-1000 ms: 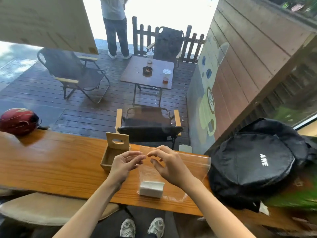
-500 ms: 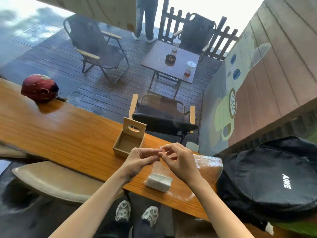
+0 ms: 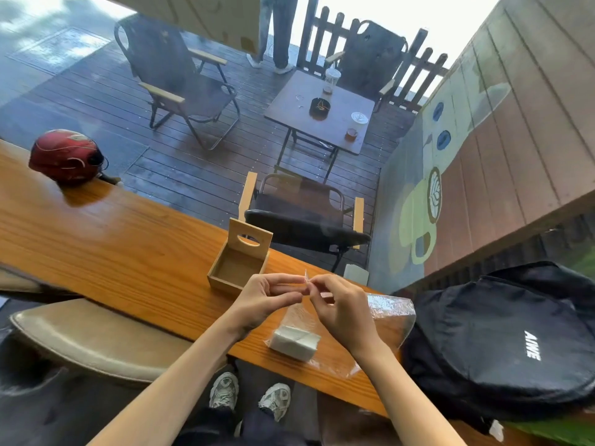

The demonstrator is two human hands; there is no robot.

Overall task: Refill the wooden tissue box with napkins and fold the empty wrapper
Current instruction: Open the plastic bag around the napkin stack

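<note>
I am pinching the top edge of the clear, crinkly plastic wrapper (image 3: 388,312) between the closed fingertips of my left hand (image 3: 264,300) and my right hand (image 3: 341,309), just above the long orange-brown wooden counter (image 3: 112,252). It is looking thin, light and slippery, so I am judging the seam edge the best hold. The white napkin stack (image 3: 294,342), soft and squashy, is lying inside it, near the open, empty pale wooden tissue box (image 3: 238,262).

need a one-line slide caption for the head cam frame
Both hands, left hand and right hand, pinch the clear wrapper open above the napkin stack, beside the empty wooden tissue box.
</note>
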